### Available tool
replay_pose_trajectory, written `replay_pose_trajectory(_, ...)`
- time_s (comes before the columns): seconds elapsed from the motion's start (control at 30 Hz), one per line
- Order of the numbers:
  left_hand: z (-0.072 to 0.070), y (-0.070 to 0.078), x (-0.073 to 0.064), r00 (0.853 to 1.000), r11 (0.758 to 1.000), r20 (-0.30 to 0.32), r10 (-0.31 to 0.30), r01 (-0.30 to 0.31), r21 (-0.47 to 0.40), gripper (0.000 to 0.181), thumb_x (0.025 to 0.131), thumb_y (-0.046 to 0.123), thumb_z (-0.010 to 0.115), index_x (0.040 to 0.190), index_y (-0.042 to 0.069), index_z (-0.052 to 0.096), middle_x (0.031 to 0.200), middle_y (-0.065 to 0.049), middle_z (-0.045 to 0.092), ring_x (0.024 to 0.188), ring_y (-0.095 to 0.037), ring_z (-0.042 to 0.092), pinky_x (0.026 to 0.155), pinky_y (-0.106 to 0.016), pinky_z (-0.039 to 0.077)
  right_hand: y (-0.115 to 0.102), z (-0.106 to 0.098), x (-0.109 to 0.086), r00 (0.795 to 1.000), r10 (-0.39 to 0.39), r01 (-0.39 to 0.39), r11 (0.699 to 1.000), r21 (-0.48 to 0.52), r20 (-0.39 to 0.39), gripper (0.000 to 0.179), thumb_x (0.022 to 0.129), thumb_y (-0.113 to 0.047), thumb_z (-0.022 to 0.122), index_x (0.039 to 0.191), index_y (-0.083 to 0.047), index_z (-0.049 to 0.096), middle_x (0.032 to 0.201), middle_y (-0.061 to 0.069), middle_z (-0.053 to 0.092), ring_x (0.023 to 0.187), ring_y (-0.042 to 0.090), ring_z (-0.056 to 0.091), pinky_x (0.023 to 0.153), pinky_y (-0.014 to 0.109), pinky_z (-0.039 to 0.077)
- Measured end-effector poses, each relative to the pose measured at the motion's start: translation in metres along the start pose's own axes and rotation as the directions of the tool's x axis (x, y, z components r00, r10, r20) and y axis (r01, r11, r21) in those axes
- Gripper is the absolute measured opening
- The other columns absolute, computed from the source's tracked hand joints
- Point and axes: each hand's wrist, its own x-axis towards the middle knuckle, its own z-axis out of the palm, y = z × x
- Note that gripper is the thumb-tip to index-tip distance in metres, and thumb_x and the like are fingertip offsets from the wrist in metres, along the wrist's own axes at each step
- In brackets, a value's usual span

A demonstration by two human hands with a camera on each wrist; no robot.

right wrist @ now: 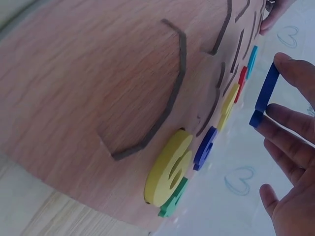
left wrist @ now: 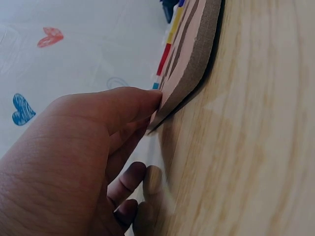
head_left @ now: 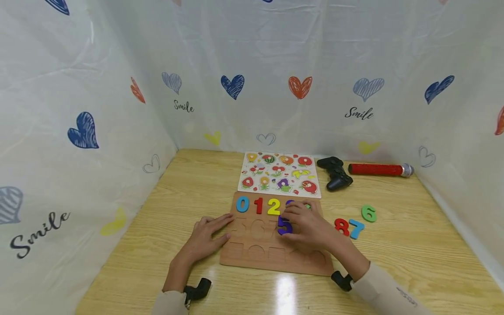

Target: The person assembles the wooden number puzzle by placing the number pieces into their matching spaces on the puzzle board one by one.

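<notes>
Purple 5 is up off the wooden number board, over the middle row, pinched between thumb and fingers of the right hand; the right wrist view catches it only edge-on, a dark blue bar whose digit can't be read there. And that hand blocks plenty from above: the purple 3 is half covered in the head view, and just a scrap of the green piece beside it peeks past the knuckles. Over to the right wrist, and a yellow piece pops out, one the head camera misses entirely; steeply angled, 6 or 9, can't say. Blue 0, red 1 and yellow 2 sit in clear sight along the top row, though the left wrist view squeezes them into slivers. Left hand now, fingers extended, tips touching the board's left edge, nothing lifted, lower fingers lost in shadow. Out right on the table, red 8 lies right up against blue 7, its lower part cut off by the wrist, with green 6 just beyond, fully visible.
</notes>
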Motion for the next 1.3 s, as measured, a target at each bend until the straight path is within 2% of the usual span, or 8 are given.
replay_pose_trajectory(0.37, -0.002, 0.004, 0.000, 1.000, 1.000, 0.007, -0.005, 0.005, 0.003, 0.051, 0.095, 0.034, 0.068, 0.143, 0.020, 0.059, 0.150, 0.002, 0.050, 0.104, -0.019, 0.045, 0.083, -0.041, 0.031, -0.003, 0.008, 0.008, 1.000, -0.005, 0.006, 0.999, -0.038, 0.010, 0.048, 0.086, -0.045, 0.077, 0.121, -0.012, 0.071, 0.123, 0.002, 0.064, 0.123, 0.024, 0.048, 0.101, 0.055, 0.026)
replay_pose_trajectory(0.93, -0.001, 0.004, 0.001, 1.000, 1.000, 0.025, -0.005, 0.005, 0.003, 0.051, 0.096, 0.035, 0.066, 0.145, 0.021, 0.057, 0.151, 0.001, 0.049, 0.103, -0.019, 0.045, 0.082, -0.041, 0.031, -0.019, 0.013, 0.022, 0.999, 0.025, -0.025, 1.000, -0.002, 0.047, 0.047, 0.087, -0.045, 0.076, 0.121, -0.014, 0.071, 0.125, 0.000, 0.063, 0.128, 0.024, 0.046, 0.104, 0.060, 0.025)
replay_pose_trajectory(1.3, -0.002, 0.004, 0.000, 1.000, 1.000, 0.025, -0.014, 0.014, -0.001, 0.052, 0.096, 0.035, 0.067, 0.145, 0.020, 0.057, 0.151, 0.002, 0.048, 0.102, -0.017, 0.044, 0.082, -0.041, 0.030, -0.026, 0.020, 0.035, 1.000, -0.018, 0.019, 0.999, -0.049, 0.016, 0.049, 0.086, -0.048, 0.075, 0.121, -0.014, 0.071, 0.122, 0.000, 0.065, 0.122, 0.022, 0.051, 0.101, 0.055, 0.029)
